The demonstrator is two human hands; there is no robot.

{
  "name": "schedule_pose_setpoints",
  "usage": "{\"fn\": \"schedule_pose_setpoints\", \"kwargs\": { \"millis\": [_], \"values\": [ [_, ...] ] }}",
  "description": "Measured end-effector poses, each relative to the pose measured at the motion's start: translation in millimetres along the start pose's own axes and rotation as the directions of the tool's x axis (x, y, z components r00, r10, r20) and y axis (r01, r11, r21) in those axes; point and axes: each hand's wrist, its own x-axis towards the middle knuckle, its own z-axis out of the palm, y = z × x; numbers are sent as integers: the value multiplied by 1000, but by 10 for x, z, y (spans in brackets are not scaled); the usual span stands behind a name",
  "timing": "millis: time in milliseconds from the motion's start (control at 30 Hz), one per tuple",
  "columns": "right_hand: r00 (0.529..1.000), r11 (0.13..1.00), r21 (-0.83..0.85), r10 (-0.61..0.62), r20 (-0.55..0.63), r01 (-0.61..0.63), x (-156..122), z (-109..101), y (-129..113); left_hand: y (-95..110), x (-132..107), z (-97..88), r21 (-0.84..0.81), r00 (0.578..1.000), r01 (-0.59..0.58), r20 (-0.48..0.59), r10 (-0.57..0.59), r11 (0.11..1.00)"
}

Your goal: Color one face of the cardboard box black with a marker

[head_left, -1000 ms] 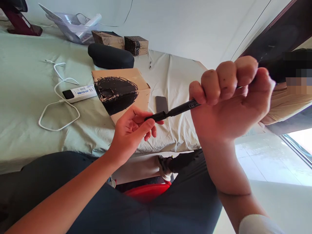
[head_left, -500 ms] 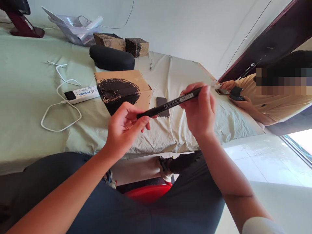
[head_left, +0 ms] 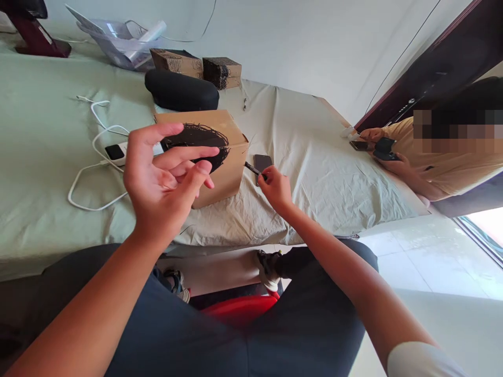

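Right hand [head_left: 277, 189] grip pinched on slim black marker [head_left: 252, 168]; left hand [head_left: 159, 180] half-curled, empty. Marker should clear flat black phone [head_left: 263, 161]

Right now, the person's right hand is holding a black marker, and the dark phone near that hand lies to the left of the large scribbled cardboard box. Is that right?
Not quite: the dark phone lies to the right of the large scribbled cardboard box, as the current head view shows. The right hand is indeed holding a black marker.
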Motion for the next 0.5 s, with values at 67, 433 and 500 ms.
{"fn": "schedule_pose_setpoints", "kwargs": {
  "millis": [67, 433, 500],
  "values": [
    [996, 961, -268, -47, 70, 64, 3, 116, -1, -21, 16, -7, 28, 1000, -21, -20, 21, 999],
    [926, 825, -482, 371, 69, -294, 441, 174, 148, -431, 328, -422, 209, 958, -90, -249, 142, 974],
    [911, 844, -417, 405, 84, -337, 497, 164, 158, -528, 355, -499, 211, 943, -69, -305, 133, 975]
  ]
}}
